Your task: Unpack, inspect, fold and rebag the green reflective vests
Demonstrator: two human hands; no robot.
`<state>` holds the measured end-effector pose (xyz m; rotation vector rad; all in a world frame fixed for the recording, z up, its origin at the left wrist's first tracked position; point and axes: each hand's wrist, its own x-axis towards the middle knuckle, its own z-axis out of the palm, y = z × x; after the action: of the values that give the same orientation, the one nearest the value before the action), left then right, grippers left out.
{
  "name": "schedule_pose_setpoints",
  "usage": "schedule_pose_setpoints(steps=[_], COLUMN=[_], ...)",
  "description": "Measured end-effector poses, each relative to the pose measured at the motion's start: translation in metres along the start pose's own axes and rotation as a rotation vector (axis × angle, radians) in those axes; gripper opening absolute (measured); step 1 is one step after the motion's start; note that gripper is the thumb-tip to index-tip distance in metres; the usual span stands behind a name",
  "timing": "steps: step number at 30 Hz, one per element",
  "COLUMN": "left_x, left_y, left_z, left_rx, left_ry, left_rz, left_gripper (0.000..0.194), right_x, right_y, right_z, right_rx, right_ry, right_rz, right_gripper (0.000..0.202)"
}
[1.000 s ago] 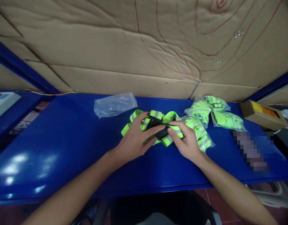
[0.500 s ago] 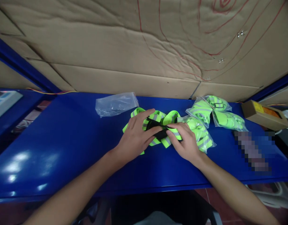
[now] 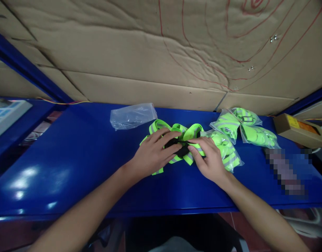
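Note:
A bundle of neon-green reflective straps (image 3: 193, 131) with grey stripes lies looped on the blue table, a black piece (image 3: 182, 151) in its middle. My left hand (image 3: 154, 154) reaches over the bundle from the left, its fingers bent around the black piece. From the right, my right hand (image 3: 209, 158) pinches the black piece and a green strap end between thumb and index finger. The fingers partly cover the black piece, so its exact form is hidden. Right beside my right hand lies a clear bag of folded green straps (image 3: 226, 152).
An empty clear plastic bag (image 3: 133, 116) lies behind the straps to the left. More bagged green straps (image 3: 259, 135) sit at the back right, near an open cardboard box (image 3: 299, 131). A cardboard wall (image 3: 140, 52) rises along the table's (image 3: 79, 147) back edge.
The fingers of my left hand have shifted and curled lower over the black piece. My right hand keeps its pinch. The whole view has moved slightly.

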<state>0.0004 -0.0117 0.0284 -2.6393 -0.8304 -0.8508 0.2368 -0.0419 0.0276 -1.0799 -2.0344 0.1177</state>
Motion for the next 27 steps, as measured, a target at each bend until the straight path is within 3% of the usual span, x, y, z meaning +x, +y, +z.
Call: schedule_pose_setpoints(steps=[9,16,22,25,27], left_x=[0.005,0.000,0.001,0.002,0.001], left_y=[-0.002,-0.010,-0.024,-0.026,-0.026], left_z=[-0.005,0.000,-0.005,-0.010,-0.012], left_rx=[-0.017,-0.120,-0.088,-0.106,-0.159], left_ry=[-0.039,-0.001,0.079,0.124,0.144], left_rz=[0.064,-0.008,-0.122,-0.226,-0.323], left_gripper=[0.014,0.025,0.039,0.048,0.048], right_x=[0.005,0.008,0.008,0.007,0.007], right_y=[0.000,0.013,0.032,0.040,0.043], right_z=[-0.006,-0.021,-0.028,-0.025,-0.022], right_rx=[0.005,0.051,0.172,0.276,0.371], right_ry=[-0.091,-0.106,0.022,0.146,0.153], right_rz=[-0.011,0.065,0.312,0.471,0.511], right_gripper=[0.011,0.012,0.018,0.023,0.028])
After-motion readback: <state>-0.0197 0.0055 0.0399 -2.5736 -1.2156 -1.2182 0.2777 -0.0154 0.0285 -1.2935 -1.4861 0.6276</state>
